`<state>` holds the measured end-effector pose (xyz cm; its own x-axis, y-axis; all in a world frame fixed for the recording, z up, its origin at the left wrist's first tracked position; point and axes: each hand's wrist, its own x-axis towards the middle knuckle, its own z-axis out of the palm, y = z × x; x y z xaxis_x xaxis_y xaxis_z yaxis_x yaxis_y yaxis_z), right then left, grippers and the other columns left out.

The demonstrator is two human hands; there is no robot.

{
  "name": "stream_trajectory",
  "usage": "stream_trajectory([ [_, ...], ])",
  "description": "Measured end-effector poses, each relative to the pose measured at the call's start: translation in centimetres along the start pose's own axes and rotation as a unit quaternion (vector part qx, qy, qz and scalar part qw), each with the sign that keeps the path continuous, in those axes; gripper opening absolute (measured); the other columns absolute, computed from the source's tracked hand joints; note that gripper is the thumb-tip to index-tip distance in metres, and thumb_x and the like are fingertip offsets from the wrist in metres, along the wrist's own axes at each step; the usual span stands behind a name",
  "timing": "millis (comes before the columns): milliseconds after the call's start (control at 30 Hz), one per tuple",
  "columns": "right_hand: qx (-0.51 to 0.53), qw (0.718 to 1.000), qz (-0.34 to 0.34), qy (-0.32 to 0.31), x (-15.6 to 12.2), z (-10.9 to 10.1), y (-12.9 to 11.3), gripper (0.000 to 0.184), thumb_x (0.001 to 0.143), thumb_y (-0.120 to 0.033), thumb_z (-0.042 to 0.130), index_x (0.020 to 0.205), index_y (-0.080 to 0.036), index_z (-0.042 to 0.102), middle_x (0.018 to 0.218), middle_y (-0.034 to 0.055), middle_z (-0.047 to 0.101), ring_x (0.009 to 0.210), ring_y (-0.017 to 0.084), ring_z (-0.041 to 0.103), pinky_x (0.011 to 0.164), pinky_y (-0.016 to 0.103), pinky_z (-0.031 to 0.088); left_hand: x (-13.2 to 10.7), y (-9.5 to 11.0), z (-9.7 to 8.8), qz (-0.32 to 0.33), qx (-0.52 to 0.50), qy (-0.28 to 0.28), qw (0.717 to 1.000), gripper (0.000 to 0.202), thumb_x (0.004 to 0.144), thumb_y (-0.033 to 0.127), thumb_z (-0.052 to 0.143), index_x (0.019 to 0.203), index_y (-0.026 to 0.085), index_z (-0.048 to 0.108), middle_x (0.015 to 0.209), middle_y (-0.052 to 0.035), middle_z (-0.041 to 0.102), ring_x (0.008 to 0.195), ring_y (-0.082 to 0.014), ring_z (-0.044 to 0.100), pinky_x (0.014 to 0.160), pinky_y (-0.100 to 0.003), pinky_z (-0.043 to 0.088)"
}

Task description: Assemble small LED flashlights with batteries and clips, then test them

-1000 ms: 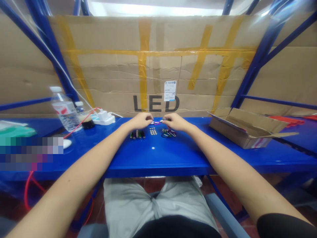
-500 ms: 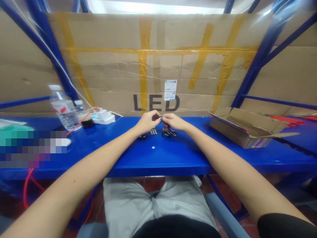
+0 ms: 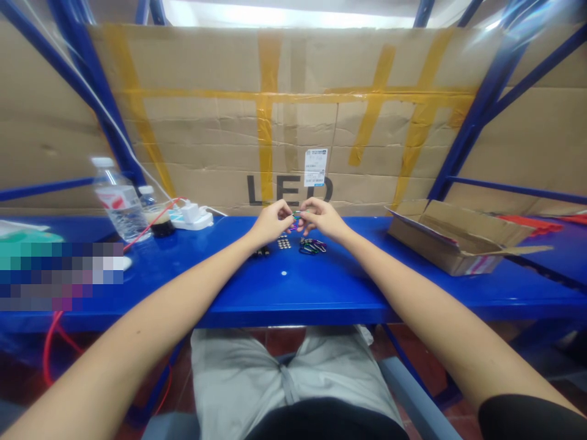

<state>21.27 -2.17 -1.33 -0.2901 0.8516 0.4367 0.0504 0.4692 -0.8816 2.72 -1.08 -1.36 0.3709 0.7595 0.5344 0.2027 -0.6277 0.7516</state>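
Observation:
My left hand [image 3: 270, 221] and my right hand [image 3: 322, 219] meet above the blue table [image 3: 321, 287], fingers pinched together on a small green and silver piece [image 3: 296, 214] between them. It is too small to name. Below the hands lie a cluster of small silver pieces [image 3: 284, 243], a heap of coloured clip-like items [image 3: 312, 246] and some small dark cylinders [image 3: 263, 251], partly hidden by my left wrist.
A water bottle [image 3: 117, 201], a dark-based cup [image 3: 158, 221] and a white power adapter [image 3: 192, 215] with red and white cables stand at the left. An open cardboard box [image 3: 454, 238] sits at the right. A taped cardboard sheet marked LED [image 3: 284, 122] backs the table.
Both hands have lifted off the table surface and come together, raising the small piece a little higher. My left wrist now covers most of the dark cylinders.

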Motion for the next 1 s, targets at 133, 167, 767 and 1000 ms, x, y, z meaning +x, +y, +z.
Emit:
stream_trajectory([
  [133, 0.013, 1.000, -0.005, 0.003, -0.15, 0.06, -0.15, 0.022, 0.084, -0.026, 0.073, 0.092, -0.018, 0.053, 0.062, -0.0013, 0.066, 0.058, 0.017, 0.069, 0.051, 0.027, 0.058, 0.09, -0.09, 0.05, 0.008, -0.034, -0.002, 0.999, 0.012, 0.084, 0.011, 0.059, 0.080, 0.018, 0.050, 0.066, 0.0012, 0.066, 0.059, -0.0142, 0.067, 0.060, -0.029, 0.056],
  [167, 0.012, 1.000, -0.005, 0.004, -0.16, 0.08, -0.18, 0.022, 0.084, -0.026, 0.073, 0.091, -0.018, 0.054, 0.061, -0.0014, 0.066, 0.057, 0.016, 0.069, 0.051, 0.027, 0.058, 0.13, -0.16, 0.03, 0.013, -0.035, -0.002, 0.999, 0.012, 0.084, 0.011, 0.059, 0.080, 0.018, 0.051, 0.065, 0.0015, 0.066, 0.059, -0.0139, 0.067, 0.060, -0.028, 0.056],
  [767, -0.050, 0.997, 0.064, 0.012, -0.32, 0.54, -0.73, 0.013, 0.090, -0.007, 0.059, 0.081, -0.015, 0.054, 0.055, 0.0006, 0.064, 0.041, 0.016, 0.063, 0.036, 0.025, 0.053, 0.25, -0.08, -0.51, 0.112, 0.102, 0.004, 0.988, 0.008, 0.083, 0.011, 0.061, 0.085, 0.017, 0.066, 0.081, -0.0011, 0.071, 0.077, -0.0150, 0.064, 0.074, -0.029, 0.049],
  [1000, -0.072, 0.994, 0.087, 0.004, -0.60, 0.98, -0.93, 0.015, 0.090, -0.008, 0.061, 0.079, -0.016, 0.053, 0.056, 0.0007, 0.065, 0.042, 0.015, 0.064, 0.036, 0.024, 0.053, 0.20, 0.04, -0.30, 0.107, 0.102, -0.017, 0.989, 0.007, 0.082, 0.014, 0.062, 0.086, 0.018, 0.067, 0.082, -0.0013, 0.072, 0.078, -0.0150, 0.065, 0.076, -0.028, 0.049],
])
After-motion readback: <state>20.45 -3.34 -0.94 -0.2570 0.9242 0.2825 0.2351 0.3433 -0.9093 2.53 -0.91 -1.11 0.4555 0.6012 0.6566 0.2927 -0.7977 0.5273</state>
